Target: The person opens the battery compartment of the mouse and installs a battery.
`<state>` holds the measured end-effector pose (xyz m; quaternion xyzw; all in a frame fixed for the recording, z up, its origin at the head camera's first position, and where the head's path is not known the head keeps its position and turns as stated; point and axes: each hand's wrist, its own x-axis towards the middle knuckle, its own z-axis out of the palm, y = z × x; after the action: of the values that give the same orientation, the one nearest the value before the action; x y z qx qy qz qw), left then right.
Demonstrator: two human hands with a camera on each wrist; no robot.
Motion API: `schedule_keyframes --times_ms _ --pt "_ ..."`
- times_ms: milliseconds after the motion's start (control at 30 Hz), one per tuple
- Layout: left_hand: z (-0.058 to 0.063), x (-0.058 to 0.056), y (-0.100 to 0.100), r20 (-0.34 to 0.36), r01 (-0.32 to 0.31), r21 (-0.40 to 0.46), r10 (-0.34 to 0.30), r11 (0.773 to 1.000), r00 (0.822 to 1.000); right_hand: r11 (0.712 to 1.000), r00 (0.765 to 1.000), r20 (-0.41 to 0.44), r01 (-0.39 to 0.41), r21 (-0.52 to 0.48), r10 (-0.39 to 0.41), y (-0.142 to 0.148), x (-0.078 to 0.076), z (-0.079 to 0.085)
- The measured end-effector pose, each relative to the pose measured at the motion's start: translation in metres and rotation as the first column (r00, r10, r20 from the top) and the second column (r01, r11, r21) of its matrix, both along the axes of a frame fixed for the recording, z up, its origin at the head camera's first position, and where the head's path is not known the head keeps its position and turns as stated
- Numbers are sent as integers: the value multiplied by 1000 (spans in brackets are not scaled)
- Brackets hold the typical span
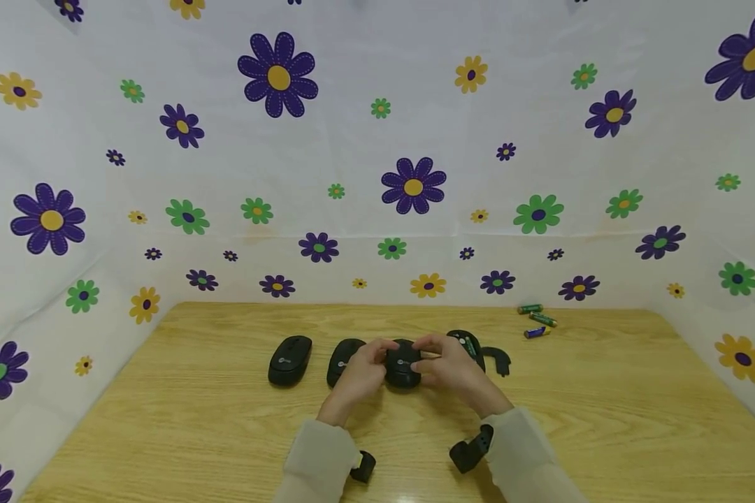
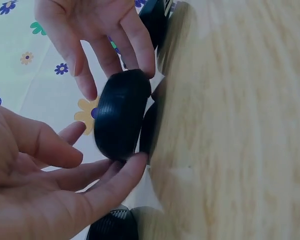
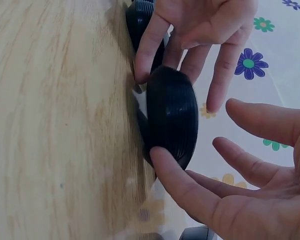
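A black computer mouse (image 1: 403, 376) is held between both hands in the middle, its logo side up. My left hand (image 1: 363, 372) has its fingertips on the left side; my right hand (image 1: 456, 370) grips the right side. In the left wrist view the mouse (image 2: 121, 117) sits tilted between the lower fingers of the two hands, and the thumbs stand off it. The right wrist view has the same mouse (image 3: 172, 120) just above the table, with a dark shape under it that I cannot make out.
Another black mouse (image 1: 290, 360) lies at left, and a second (image 1: 341, 358) is partly behind the left hand. Beyond the right hand lies an opened mouse (image 1: 468, 342) beside its black cover (image 1: 498, 360). Batteries (image 1: 543, 319) lie at the back right of the wooden table (image 1: 163, 419).
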<state>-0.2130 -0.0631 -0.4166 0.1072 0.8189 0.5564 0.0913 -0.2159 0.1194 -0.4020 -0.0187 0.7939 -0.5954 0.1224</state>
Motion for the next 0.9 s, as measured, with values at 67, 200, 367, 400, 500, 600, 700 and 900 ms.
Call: schedule_keyframes --times_ms 67,200,367,400,500,600,700,900 --pt "-1 0 -1 -17 0 -4 0 1000 1000 1000 1000 -5 -9 4 9 1 1 0" --pt "-3 0 -2 -49 -19 -36 17 999 999 999 999 -36 -32 17 33 3 2 -2" --pt "-4 0 -3 -66 -35 -25 33 999 997 999 997 -60 -43 22 44 4 2 -4" --pt "-4 0 -3 -69 -34 -19 32 999 997 999 997 -61 -42 25 43 4 2 -4" --pt "-3 0 -4 -79 -26 -5 25 1000 997 999 997 -63 -47 26 49 4 3 -3" --pt "-2 0 -6 -78 -16 -1 16 1000 997 998 996 -69 -47 38 49 4 3 -2" --pt "-2 0 -8 -62 -6 3 7 1000 998 998 996 -68 -47 39 49 5 4 -1" --pt "-2 0 -11 -52 17 49 -14 999 999 997 994 -82 -70 26 72 7 5 2"
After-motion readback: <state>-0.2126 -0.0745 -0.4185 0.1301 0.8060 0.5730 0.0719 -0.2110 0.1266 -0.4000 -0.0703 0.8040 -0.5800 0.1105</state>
